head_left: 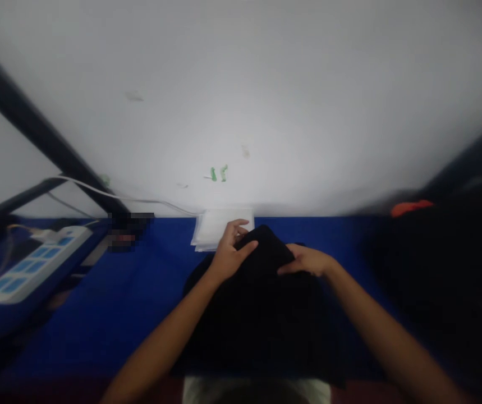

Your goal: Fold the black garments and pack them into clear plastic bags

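A piece of black cloth (261, 303) lies over the blue tabletop in front of me, its far end lifted into a folded corner. My left hand (233, 249) grips the left side of that corner, thumb on top and fingers curled behind the edge. On the right side, my right hand (306, 260) pinches the cloth's edge, with its thumb on the near face and the other fingers partly hidden behind. The cloth is too dark to show what kind of garment or item it is. Just beyond my left hand sits a stack of clear plastic bags (219, 221).
A white power strip (34, 266) with blue sockets lies at the left, and a white cable (139, 200) runs along the wall. Dark frame bars (42, 129) slant at both sides. A large dark pile (446, 264) with an orange patch (412, 208) stands at the right.
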`<state>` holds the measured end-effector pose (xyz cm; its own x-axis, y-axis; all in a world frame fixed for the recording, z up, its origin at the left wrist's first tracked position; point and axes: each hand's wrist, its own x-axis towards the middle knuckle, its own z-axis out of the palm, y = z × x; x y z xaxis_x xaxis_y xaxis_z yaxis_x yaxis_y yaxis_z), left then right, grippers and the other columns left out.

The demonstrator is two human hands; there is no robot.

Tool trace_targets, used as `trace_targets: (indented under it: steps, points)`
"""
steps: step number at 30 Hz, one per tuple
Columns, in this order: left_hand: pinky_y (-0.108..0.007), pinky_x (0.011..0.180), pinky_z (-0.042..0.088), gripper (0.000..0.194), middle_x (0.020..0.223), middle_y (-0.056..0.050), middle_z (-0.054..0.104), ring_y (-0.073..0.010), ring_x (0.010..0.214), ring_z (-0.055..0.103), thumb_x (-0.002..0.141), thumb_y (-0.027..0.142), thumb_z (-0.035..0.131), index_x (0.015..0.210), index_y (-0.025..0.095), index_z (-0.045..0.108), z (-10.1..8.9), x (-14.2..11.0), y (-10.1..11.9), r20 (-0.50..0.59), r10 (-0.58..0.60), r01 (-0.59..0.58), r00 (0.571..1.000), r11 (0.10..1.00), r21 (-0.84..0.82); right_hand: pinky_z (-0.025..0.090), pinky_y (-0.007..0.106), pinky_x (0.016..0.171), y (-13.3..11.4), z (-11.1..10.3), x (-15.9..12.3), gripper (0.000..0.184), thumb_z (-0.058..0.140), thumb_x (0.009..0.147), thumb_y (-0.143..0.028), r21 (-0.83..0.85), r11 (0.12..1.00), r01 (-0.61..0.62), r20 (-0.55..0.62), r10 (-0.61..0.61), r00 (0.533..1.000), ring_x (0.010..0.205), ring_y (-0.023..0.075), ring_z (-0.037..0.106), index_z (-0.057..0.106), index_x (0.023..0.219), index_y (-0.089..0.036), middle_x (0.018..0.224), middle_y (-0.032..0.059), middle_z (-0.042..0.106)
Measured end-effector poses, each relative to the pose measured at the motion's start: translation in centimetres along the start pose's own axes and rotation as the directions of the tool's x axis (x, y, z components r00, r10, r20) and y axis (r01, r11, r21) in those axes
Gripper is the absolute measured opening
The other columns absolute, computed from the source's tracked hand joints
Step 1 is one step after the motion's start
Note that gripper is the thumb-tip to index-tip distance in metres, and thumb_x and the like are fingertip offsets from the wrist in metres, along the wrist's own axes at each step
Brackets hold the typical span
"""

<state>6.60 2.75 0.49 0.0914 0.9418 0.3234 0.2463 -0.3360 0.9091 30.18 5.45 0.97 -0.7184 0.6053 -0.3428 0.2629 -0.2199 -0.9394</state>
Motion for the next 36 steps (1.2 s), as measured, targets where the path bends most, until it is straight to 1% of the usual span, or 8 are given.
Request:
trace_targets:
  steps: [3, 6, 10, 16, 20, 24, 29, 36]
  points:
    - [-0.029, 0.080, 0.050, 0.027, 0.095, -0.003, 0.061, -0.0149, 0.084, 0.061, 0.089, 0.032, 0.056, 0.114, 0.021, 0.053, -3.2, 1.3, -2.5, 0.063, 0.021, -0.034, 0.998, 0.975, 0.220, 0.055, 0.024, 0.064, 1.7, 0.4, 0.8, 0.043, 0.084, 0.061, -0.025, 0.166, 0.986, 0.031, -0.175, -0.002, 0.985, 0.074, 0.0176, 0.069, 0.070, 0.101, -0.017, 0.088, 0.0017, 0.074]
    - [-0.038, 0.096, 0.044, 0.020, 0.106, -0.007, 0.062, -0.0209, 0.104, 0.056, 0.088, 0.022, 0.048, 0.103, 0.019, 0.062, -7.0, 2.0, -4.9, 0.167, 0.150, -0.218, 0.974, 0.813, 0.541, 0.054, 0.023, 0.059, 3.2, 0.8, 1.5, 0.037, 0.085, 0.059, -0.022, 0.306, 0.949, 0.079, -0.304, 0.019, 0.953, 0.069, 0.0165, 0.069, 0.071, 0.093, -0.017, 0.082, 0.0009, 0.074]
    - [-0.038, 0.095, 0.045, 0.024, 0.108, -0.008, 0.064, -0.0227, 0.103, 0.058, 0.083, 0.018, 0.051, 0.103, 0.018, 0.064, -9.8, 2.3, -7.5, 0.265, 0.022, -0.211, 0.964, 0.673, 0.709, 0.056, 0.024, 0.062, 4.0, 1.4, 1.8, 0.035, 0.084, 0.060, -0.020, 0.363, 0.930, 0.065, -0.315, 0.057, 0.948, 0.071, 0.0175, 0.070, 0.071, 0.092, -0.017, 0.083, 0.0016, 0.074]
    - [-0.034, 0.088, 0.046, 0.023, 0.099, -0.009, 0.067, -0.0223, 0.097, 0.061, 0.094, 0.026, 0.042, 0.099, 0.017, 0.063, -8.7, 2.5, -8.9, 0.201, -0.013, -0.149, 0.979, 0.625, 0.766, 0.057, 0.030, 0.077, 3.6, 1.8, 1.6, 0.039, 0.083, 0.061, -0.017, 0.347, 0.937, 0.050, -0.316, 0.066, 0.947, 0.086, 0.0210, 0.072, 0.070, 0.098, -0.019, 0.094, 0.0021, 0.075]
    - [-0.030, 0.079, 0.047, 0.026, 0.107, -0.008, 0.063, -0.0206, 0.095, 0.061, 0.094, 0.020, 0.039, 0.112, 0.019, 0.058, -8.0, 2.0, -7.3, 0.110, 0.035, -0.110, 0.993, 0.572, 0.813, 0.057, 0.033, 0.077, 3.8, 1.7, 1.6, 0.043, 0.082, 0.060, -0.018, 0.352, 0.934, 0.054, -0.294, 0.056, 0.954, 0.084, 0.0220, 0.072, 0.069, 0.101, -0.018, 0.090, 0.0024, 0.075]
    - [-0.026, 0.071, 0.048, 0.027, 0.113, -0.006, 0.058, -0.0178, 0.093, 0.060, 0.089, 0.011, 0.041, 0.101, 0.022, 0.064, -7.5, 1.3, -5.2, 0.169, 0.120, -0.207, 0.978, 0.496, 0.844, 0.057, 0.034, 0.079, 4.2, 1.6, 1.5, 0.047, 0.084, 0.057, -0.017, 0.382, 0.920, 0.089, -0.319, 0.041, 0.947, 0.086, 0.0223, 0.071, 0.068, 0.101, -0.020, 0.091, 0.0015, 0.075]
    - [-0.030, 0.077, 0.052, 0.026, 0.110, -0.009, 0.055, -0.0215, 0.098, 0.058, 0.090, 0.019, 0.049, 0.115, 0.021, 0.059, -6.4, 0.6, -3.8, 0.130, 0.192, -0.208, 0.973, 0.475, 0.855, 0.056, 0.037, 0.082, 4.2, 1.6, 1.3, 0.050, 0.085, 0.054, -0.017, 0.423, 0.901, 0.099, -0.346, 0.060, 0.936, 0.085, 0.0228, 0.070, 0.067, 0.100, -0.020, 0.092, 0.0021, 0.074]
    - [-0.039, 0.083, 0.053, 0.049, 0.113, -0.012, 0.051, -0.0267, 0.101, 0.055, 0.083, 0.020, 0.061, 0.130, 0.018, 0.047, -4.3, -0.2, -2.5, 0.154, 0.218, -0.240, 0.964, 0.450, 0.860, 0.052, 0.041, 0.092, 3.7, 2.3, 0.7, 0.056, 0.087, 0.055, -0.020, 0.435, 0.887, 0.157, -0.359, 0.011, 0.933, 0.097, 0.0260, 0.068, 0.067, 0.108, -0.020, 0.101, 0.0042, 0.073]
